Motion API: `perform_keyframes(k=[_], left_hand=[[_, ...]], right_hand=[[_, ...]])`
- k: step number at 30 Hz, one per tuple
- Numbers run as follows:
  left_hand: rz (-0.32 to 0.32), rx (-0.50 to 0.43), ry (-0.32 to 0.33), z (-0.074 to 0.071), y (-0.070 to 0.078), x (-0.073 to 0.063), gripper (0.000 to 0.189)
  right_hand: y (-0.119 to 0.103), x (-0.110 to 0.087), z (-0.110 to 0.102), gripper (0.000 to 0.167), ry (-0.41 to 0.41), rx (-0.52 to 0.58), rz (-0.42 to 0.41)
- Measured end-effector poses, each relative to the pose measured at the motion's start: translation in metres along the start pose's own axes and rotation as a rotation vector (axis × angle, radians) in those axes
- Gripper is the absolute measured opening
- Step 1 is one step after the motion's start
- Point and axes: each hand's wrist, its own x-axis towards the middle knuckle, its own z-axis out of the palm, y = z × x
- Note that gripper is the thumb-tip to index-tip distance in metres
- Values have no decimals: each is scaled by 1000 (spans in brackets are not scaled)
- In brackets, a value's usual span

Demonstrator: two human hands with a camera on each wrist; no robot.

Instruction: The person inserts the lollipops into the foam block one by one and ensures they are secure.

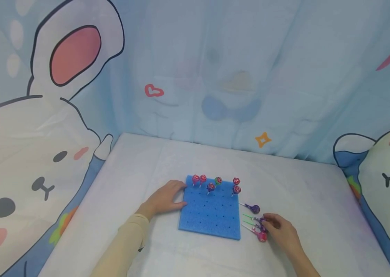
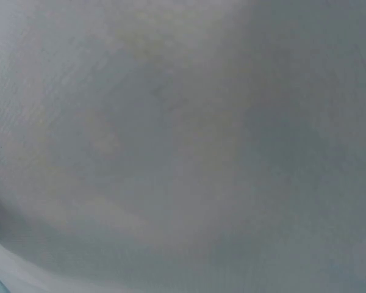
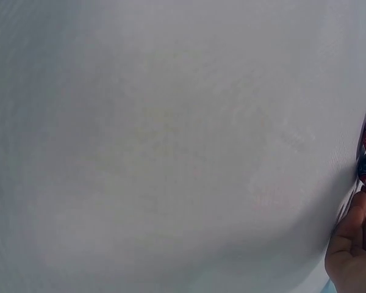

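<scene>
Soft light fills the head view; the 2 wrist views look dim, the left apparently out of focus.

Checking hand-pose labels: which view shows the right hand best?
Head view: it shows the right hand from wrist to fingertips, at the lying lollipops. The right wrist view has only part of it, cropped at the right edge; the left wrist view shows none.
</scene>
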Motion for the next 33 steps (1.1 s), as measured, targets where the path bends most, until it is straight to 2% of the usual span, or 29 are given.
perform_keyframes(k=[6,10,13,18,22,28,33], left_hand=[[4,-3,4,-1,0,0,67],[1,-2,2,0,0,0,67],[-1,-10,4,0,-1,1,67],[-2,-8,-2,0,-1,0,68],[-6,-7,-6,0,-1,0,68],[-8,-15,-5,0,0,0,67],[-8,-21,-1,-1,1,0,66]], right_hand=[[-4,-1,-2,39,14,1,-25],[-9,-2,-5,41,19,57,-7],[-14,-4,-8,43,24,94,-25],[-28,-8,-13,42,93,108,-110],[-50,-13,-14,46,138,137,-150],[-82,-22,-6,46,118,274,-218],[-100,-24,11,35,83,439,-363]])
